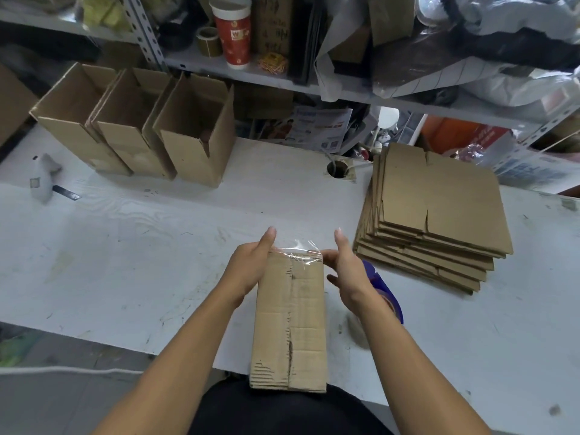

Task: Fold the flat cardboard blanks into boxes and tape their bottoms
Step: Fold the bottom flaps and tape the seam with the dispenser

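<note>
The folded brown corrugated cardboard box [290,321] lies bottom-up at the white table's [125,246] near edge, crinkled clear tape [303,251] sticking off its far end. Left hand [251,268] presses flat against its side; right hand [345,271], fingers straight, touches the tape. Flat brown blanks [439,208] are stacked to the right.

Bare desk [131,246] spreads left; three folded boxes [138,127] block the back, stacked blanks [436,208] the right.
</note>
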